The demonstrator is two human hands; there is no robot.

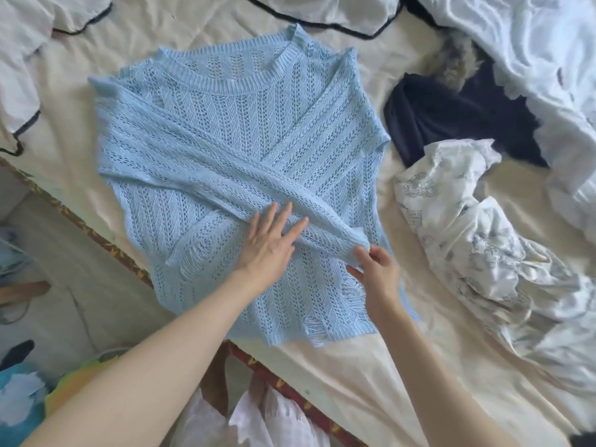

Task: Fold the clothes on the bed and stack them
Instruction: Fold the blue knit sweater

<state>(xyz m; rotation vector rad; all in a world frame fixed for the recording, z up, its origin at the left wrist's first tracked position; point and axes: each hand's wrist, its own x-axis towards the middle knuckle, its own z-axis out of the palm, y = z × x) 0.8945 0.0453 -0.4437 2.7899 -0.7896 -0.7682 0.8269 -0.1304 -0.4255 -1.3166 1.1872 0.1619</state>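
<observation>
Blue open-knit sweater (225,162) lies flat on the bed (354,375), both sleeves crossed over its front. The left hand (269,245) presses on it with straight, spread fingers, while the right hand (377,269) pinches the cuff of the upper sleeve. Just right of the sweater lie a dark garment (451,124) and a crumpled white printed cloth (483,240), with white bedding (532,59) beyond.
</observation>
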